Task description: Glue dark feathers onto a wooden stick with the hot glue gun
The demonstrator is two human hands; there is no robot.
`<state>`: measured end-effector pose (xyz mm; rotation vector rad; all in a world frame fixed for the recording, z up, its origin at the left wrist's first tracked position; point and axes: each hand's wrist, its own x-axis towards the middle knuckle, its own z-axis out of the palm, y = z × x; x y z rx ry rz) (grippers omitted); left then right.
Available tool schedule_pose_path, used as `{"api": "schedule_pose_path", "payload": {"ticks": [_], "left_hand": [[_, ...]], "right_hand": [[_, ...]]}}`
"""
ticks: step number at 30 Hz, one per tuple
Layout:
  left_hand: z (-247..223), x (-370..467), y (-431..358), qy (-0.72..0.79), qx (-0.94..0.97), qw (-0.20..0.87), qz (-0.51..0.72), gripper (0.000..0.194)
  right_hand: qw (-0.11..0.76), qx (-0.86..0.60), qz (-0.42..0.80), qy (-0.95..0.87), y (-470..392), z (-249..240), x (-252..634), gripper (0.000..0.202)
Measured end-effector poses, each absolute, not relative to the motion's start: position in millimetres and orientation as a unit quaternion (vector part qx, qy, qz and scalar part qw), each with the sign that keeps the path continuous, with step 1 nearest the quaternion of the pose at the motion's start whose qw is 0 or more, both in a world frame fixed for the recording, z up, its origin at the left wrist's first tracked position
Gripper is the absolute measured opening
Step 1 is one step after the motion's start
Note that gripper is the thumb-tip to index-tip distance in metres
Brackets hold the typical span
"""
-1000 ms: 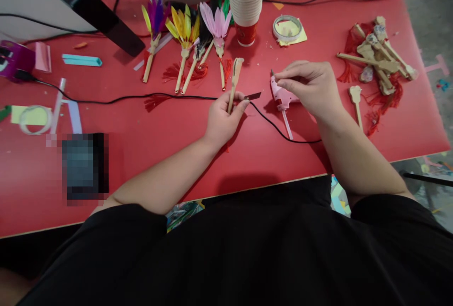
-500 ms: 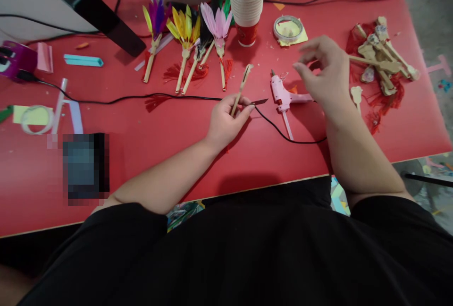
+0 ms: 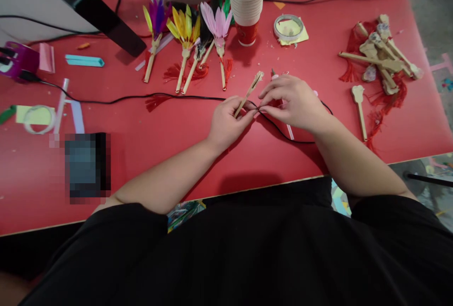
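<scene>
- While a red tabletop (image 3: 159,150) carries everything, a paper cup (image 3: 247,34) of loose feathers near its back edge gives the bearings.
- Left of the cup lie at least four feathered sticks (image 3: 185,54), with red tassels among them; these look done.
- Well to the right of the cup sits a pile of sticks (image 3: 380,62) with red tassels but no feathers to be seen, and a lone stick (image 3: 359,107) nearer the person; these look left to do.
- Below and right of the cup, the right hand (image 3: 295,103) is drawn in narrow, its fingertips meeting the left's; whether it grips anything cannot be told. It half hides a pink glue gun (image 3: 274,77).
- Below the cup, the left hand (image 3: 228,122) holds a tilted bare stick (image 3: 249,90), judged part-way along.
- Half a second ago the right hand was apart, beyond the glue gun; a dark flat piece then jutted from the left hand, now lost between fingers.
</scene>
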<state>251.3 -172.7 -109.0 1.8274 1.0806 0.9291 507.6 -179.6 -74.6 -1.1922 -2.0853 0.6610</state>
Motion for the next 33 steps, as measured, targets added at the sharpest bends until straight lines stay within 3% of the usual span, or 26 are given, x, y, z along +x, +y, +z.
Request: {"api": "schedule_pose_path", "payload": {"ticks": [7,11,15,18,24,33], "left_hand": [[-112,251,-170,0.418,0.740,0.387,0.357,0.017],[-113,250,-168,0.426,0.729,0.389,0.368,0.012],[-115,249,-169,0.435,0.680,0.455,0.377,0.024],[-116,251,-170,0.431,0.631,0.516,0.387,0.039],[-117,259,-176,0.391,0.570,0.592,0.415,0.062],[-118,262,-186,0.334,0.535,0.640,0.439,0.064]], "right_hand": [[0.317,-0.476,0.257,-0.779,-179,-72,515,0.038],[0.351,-0.503,0.264,-0.745,-186,-48,527,0.030],[0.414,-0.532,0.228,-0.703,-184,-33,550,0.013],[0.428,-0.531,0.162,-0.713,-180,-38,553,0.036],[0.382,-0.443,0.386,-0.713,-189,-67,504,0.037],[0.547,-0.462,0.456,-0.528,-190,-67,481,0.053]]}}
